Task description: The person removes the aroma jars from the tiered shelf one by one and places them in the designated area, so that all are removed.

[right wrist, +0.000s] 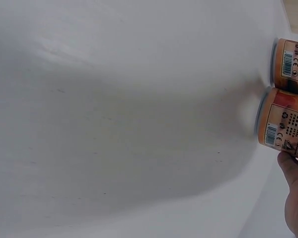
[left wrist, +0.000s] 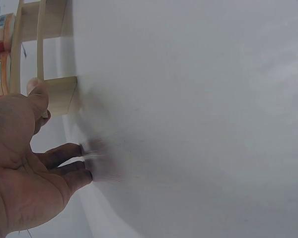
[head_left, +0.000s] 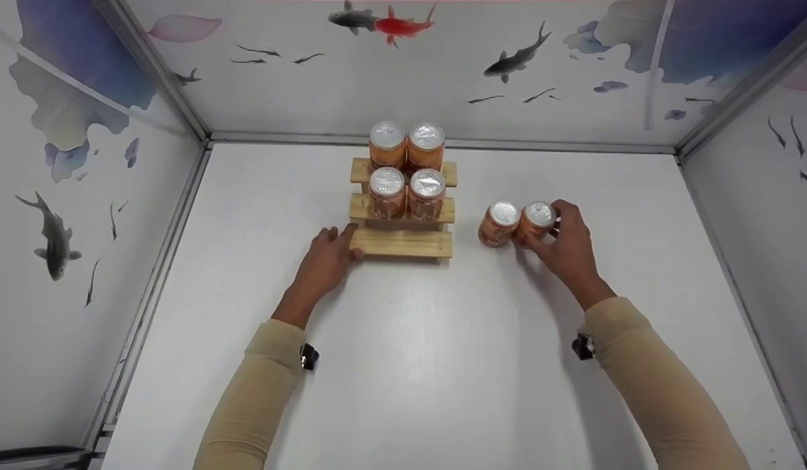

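Observation:
A three-step wooden rack [head_left: 403, 243] stands on the table. Two orange cans with silvery tops, one of them a back can [head_left: 386, 145], sit side by side on its top step, and two more, including a front can [head_left: 426, 194], on the middle step. The bottom step is bare. My left hand [head_left: 326, 258] pinches the left end of that step between thumb and index finger; its other fingers reach down to the table in the left wrist view. Right of the rack, my right hand [head_left: 567, 245] grips an orange can [right wrist: 287, 121], which stands against another can [head_left: 499, 224].
White table [head_left: 410, 365] under everything. A back wall [head_left: 443, 78] printed with fish rises behind the rack, with side walls left and right. Metal rails [head_left: 299, 138] run along the table's edges. Small black devices [head_left: 309, 356] sit at both sleeve cuffs.

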The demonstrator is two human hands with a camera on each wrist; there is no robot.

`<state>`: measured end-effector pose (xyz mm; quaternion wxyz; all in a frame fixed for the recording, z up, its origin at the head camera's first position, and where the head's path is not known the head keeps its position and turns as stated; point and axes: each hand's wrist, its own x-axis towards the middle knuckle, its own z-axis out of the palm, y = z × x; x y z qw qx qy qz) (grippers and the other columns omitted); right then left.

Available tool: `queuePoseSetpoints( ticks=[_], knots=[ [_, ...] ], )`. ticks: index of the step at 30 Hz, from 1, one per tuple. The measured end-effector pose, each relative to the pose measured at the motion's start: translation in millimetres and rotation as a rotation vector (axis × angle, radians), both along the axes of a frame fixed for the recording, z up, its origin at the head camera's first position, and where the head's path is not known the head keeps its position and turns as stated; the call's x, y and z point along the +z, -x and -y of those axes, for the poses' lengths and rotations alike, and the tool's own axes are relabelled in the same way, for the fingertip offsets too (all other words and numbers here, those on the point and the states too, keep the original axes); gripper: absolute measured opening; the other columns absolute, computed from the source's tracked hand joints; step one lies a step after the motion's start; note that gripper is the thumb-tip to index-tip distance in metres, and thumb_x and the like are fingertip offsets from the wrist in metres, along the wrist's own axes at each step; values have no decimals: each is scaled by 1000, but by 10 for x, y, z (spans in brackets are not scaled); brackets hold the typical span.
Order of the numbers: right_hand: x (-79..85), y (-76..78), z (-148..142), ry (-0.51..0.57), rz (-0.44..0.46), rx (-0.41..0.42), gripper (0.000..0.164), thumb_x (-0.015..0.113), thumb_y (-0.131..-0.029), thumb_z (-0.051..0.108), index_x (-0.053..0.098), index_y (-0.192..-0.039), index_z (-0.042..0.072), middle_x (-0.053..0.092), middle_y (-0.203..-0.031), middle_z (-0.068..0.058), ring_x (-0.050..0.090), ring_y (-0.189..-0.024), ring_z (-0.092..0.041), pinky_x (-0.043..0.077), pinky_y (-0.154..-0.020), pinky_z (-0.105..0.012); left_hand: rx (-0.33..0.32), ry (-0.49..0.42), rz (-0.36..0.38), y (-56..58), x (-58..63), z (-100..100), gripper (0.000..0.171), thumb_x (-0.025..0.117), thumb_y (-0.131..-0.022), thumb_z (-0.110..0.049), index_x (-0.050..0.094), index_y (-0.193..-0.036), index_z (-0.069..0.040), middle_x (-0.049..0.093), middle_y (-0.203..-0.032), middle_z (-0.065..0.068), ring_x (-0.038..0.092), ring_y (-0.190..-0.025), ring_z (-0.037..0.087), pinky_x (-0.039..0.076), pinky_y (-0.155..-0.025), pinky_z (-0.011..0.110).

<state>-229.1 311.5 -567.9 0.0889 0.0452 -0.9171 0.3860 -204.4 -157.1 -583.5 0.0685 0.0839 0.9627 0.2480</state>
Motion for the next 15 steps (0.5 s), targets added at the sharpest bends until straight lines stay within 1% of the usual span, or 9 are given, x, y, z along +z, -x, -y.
queuePoseSetpoints(
  ticks=[5,11,15],
  knots=[
    [-7,-6,4,-4,-15,10,73,88,-97,13,42,-151,-7,53,-143,-29,62,-131,-48,57,-112,-60,-2,6,-4,0,8,-2,67,60,-112,-46,45,-169,-16,50,-159,41,54,-146,56,52,-116,64],
    [2,-4,-4,0,-3,12,73,88,-96,12,43,-150,-7,52,-141,-29,61,-132,-46,57,-112,-60,3,9,21,-7,16,-7,69,56,-112,-50,43,-171,-17,48,-162,40,52,-150,55,51,-118,64],
    [15,-3,-3,10,13,16,71,86,-97,9,42,-150,-8,50,-139,-30,60,-132,-47,56,-114,-59,-7,19,-1,-7,8,-11,69,57,-111,-50,44,-169,-16,51,-159,41,55,-146,55,53,-115,63]
  ],
)
